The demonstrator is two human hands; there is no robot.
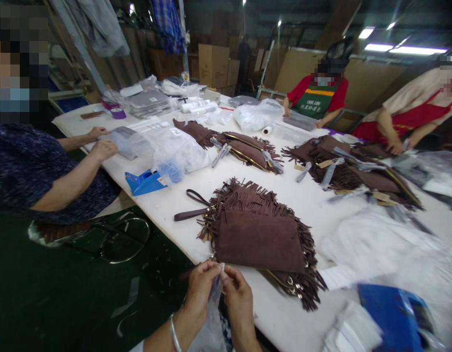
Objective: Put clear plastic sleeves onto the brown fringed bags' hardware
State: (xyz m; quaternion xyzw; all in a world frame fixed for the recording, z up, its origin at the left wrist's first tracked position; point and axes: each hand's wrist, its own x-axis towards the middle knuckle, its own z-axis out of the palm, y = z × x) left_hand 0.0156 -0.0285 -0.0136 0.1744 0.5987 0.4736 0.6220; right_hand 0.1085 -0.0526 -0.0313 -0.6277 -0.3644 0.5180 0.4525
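At the table's near edge, my left hand point(200, 291) and my right hand point(237, 293) meet fingertip to fingertip. Both pinch the top of a clear plastic film point(210, 318), which hangs down between my wrists; whether it is a bag I cannot tell. Just beyond my fingers lies a dark brown fringed handbag point(260, 239), flat on the table, with gold zips and metal clips along its near side. Its wrist strap point(191, 214) sticks out to the left.
More brown fringed bags point(248, 149) with plastic-wrapped parts lie further back and right point(343, 161). Blue tape dispensers sit left point(143, 183) and right point(395, 313). White plastic bags point(380, 244) are heaped at right. Co-workers handle items at left point(101, 146) and across the table.
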